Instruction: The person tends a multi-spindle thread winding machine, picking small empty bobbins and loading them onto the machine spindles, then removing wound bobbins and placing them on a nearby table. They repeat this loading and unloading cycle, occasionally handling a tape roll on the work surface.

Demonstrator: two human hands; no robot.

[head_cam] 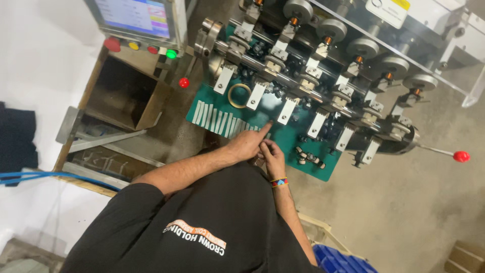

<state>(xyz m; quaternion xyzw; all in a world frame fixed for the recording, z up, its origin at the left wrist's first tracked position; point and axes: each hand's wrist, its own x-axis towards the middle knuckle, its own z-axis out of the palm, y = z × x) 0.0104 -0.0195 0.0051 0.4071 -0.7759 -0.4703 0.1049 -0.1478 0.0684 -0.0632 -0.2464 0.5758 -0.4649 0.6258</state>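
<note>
Row of pale metal strips [222, 121] laid side by side, standing on edge, along the near part of a green plate [313, 169] on the machine bench. Left hand [246, 145] at the right end of that row: index finger stretched out with its tip on the last strips, other fingers curled in, grasping nothing that shows. Right hand [273, 156], a beaded band [279, 182] at its wrist, just beside and below the left, touching it, fingers bent inward at the plate's edge; whether pinched on some small piece, cannot tell.

Brass ring [238, 95] lying flat on the plate just above the strips. Beyond it, white angled blocks [288, 110] in a slanting line under a bank of grey round rollers [331, 29] with orange-capped stems. Long lever with a red ball knob [461, 156] jutting out at far right; smaller red knob [184, 82] at the plate's left corner. Upper left, a lit screen [135, 15] over red, yellow and green buttons [171, 53]. Black shirt [202, 227] filling the foreground, blue bin [338, 260] by the floor.
</note>
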